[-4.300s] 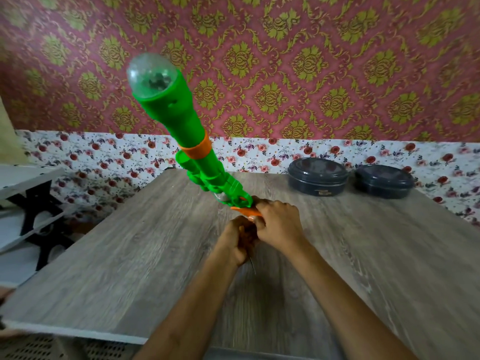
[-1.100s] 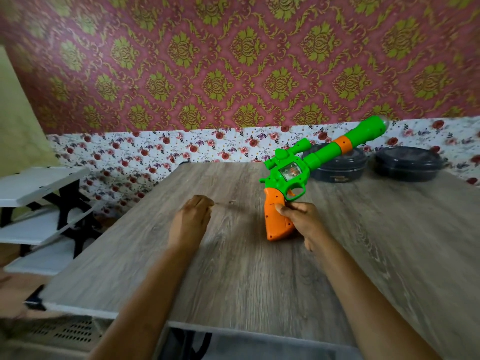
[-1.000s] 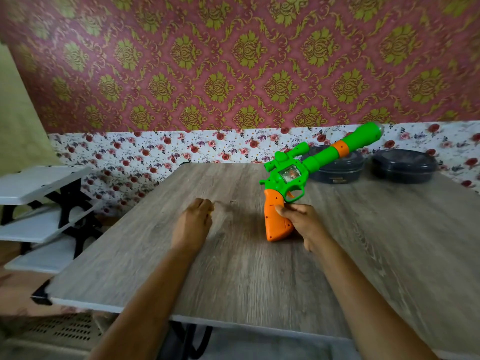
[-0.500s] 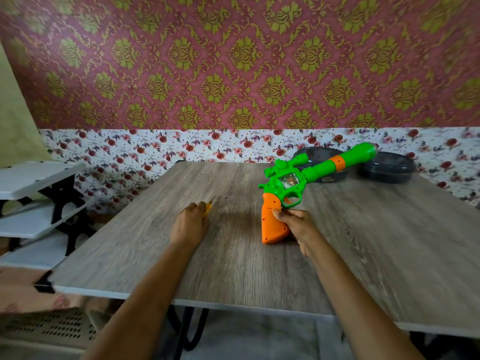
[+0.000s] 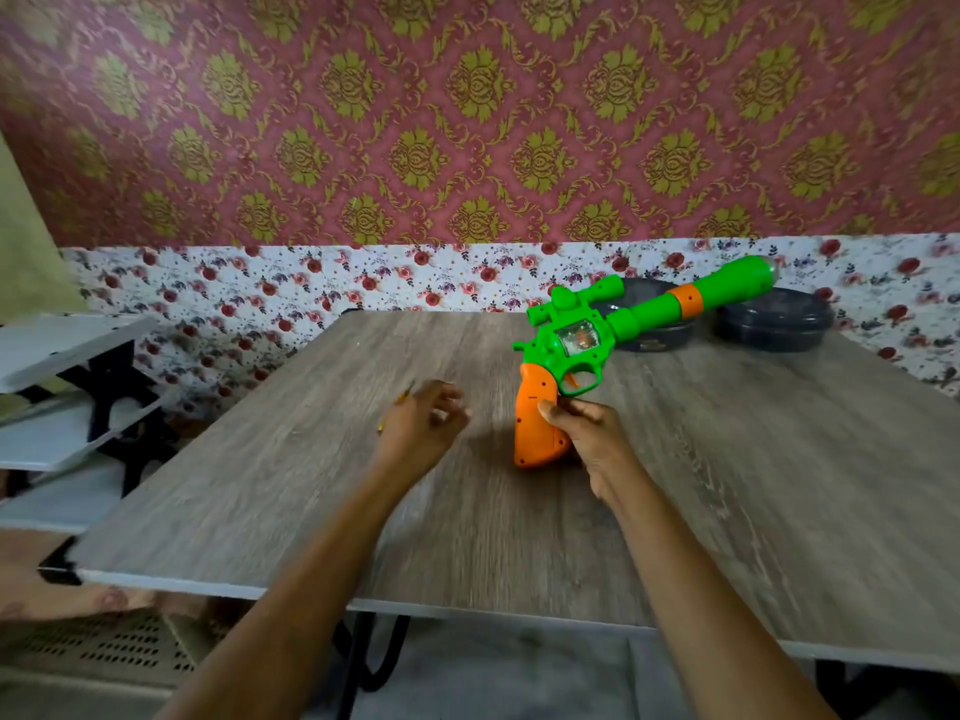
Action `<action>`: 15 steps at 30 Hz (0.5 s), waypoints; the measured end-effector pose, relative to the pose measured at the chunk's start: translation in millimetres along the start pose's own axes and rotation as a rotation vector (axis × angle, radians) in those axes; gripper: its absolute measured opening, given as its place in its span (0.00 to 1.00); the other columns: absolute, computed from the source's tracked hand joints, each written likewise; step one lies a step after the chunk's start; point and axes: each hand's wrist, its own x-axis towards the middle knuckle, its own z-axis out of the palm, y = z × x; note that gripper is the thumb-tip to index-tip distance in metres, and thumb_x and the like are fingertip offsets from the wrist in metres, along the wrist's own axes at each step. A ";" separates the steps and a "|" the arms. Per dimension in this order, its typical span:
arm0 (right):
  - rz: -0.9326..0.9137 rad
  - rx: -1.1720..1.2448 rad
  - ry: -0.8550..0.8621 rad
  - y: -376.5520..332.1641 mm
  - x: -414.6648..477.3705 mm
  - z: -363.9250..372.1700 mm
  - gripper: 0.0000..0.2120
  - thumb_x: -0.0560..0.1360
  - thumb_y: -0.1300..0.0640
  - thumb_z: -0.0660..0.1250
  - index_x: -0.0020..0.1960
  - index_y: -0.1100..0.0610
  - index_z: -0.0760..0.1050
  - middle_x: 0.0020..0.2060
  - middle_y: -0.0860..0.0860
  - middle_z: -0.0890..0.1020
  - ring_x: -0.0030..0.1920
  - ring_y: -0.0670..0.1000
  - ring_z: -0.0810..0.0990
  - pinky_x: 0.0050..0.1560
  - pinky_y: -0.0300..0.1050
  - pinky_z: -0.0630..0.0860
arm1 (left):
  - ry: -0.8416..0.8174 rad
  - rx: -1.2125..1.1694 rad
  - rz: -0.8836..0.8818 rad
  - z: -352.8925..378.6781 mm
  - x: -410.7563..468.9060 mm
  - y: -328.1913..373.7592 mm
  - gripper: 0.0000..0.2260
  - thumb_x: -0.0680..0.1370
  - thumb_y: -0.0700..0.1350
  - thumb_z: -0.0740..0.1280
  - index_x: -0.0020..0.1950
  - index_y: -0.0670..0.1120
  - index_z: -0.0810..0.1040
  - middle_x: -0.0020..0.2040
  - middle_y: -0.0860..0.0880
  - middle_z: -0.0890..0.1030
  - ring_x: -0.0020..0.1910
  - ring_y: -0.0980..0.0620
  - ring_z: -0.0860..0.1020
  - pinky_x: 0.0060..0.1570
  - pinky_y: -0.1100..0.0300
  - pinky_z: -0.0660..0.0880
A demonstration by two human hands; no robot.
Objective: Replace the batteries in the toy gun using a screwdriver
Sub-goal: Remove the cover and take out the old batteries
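Place: you're in a home room.
Walls: damask wallpaper [image 5: 467, 111] above a floral band [image 5: 311, 283].
Furniture: wood-grain table [image 5: 727, 485], white shelves [image 5: 57, 345] on your left.

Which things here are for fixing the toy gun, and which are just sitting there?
For the job: toy gun, held by the right hand; screwdriver by the left hand.
Just sitting: two dark tubs, shelves.
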 end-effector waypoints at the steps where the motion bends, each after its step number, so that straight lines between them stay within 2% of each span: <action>1: -0.009 -0.010 0.001 -0.5 0.3 -0.4 0.15 0.72 0.64 0.68 0.58 0.66 0.76 0.49 0.57 0.80 0.38 0.44 0.77 0.39 0.30 0.74 | -0.119 -0.170 -0.049 9.4 -1.4 9.8 0.14 0.76 0.46 0.69 0.60 0.44 0.77 0.50 0.45 0.81 0.47 0.49 0.80 0.46 0.54 0.77; 3: -0.032 -0.038 -0.002 -1.8 -0.9 -1.2 0.14 0.73 0.63 0.68 0.58 0.65 0.77 0.47 0.55 0.80 0.37 0.43 0.76 0.36 0.27 0.73 | -0.334 -0.411 -0.124 25.6 -4.8 26.0 0.14 0.76 0.45 0.69 0.61 0.46 0.75 0.51 0.44 0.81 0.48 0.50 0.80 0.50 0.53 0.78; 5: -0.065 -0.045 -0.004 -2.1 -1.3 -3.5 0.13 0.73 0.64 0.67 0.57 0.65 0.77 0.45 0.54 0.81 0.34 0.40 0.77 0.35 0.27 0.73 | -0.410 -0.522 -0.101 36.0 -3.0 31.7 0.14 0.75 0.42 0.70 0.59 0.50 0.75 0.51 0.47 0.82 0.49 0.52 0.80 0.51 0.56 0.78; 7: -0.088 -0.038 -0.016 -2.9 -1.4 -5.1 0.13 0.73 0.65 0.67 0.57 0.65 0.77 0.45 0.55 0.81 0.33 0.40 0.78 0.37 0.29 0.74 | -0.424 -0.589 -0.090 37.0 -1.2 30.4 0.16 0.74 0.37 0.70 0.60 0.48 0.75 0.48 0.50 0.82 0.47 0.55 0.80 0.47 0.60 0.79; 11: -0.082 -0.060 -0.041 -2.8 1.6 -3.5 0.13 0.70 0.64 0.70 0.55 0.63 0.79 0.47 0.58 0.83 0.40 0.49 0.79 0.46 0.40 0.77 | -0.428 -0.635 -0.086 33.4 0.9 22.6 0.16 0.73 0.33 0.69 0.58 0.47 0.74 0.44 0.49 0.82 0.39 0.59 0.82 0.38 0.66 0.78; 15: -0.096 -0.094 -0.047 -1.6 2.0 0.9 0.12 0.69 0.64 0.71 0.51 0.64 0.79 0.38 0.51 0.82 0.34 0.43 0.79 0.39 0.35 0.75 | -0.407 -0.569 0.002 32.9 4.8 18.1 0.16 0.73 0.35 0.70 0.59 0.44 0.75 0.48 0.48 0.82 0.44 0.59 0.81 0.41 0.65 0.78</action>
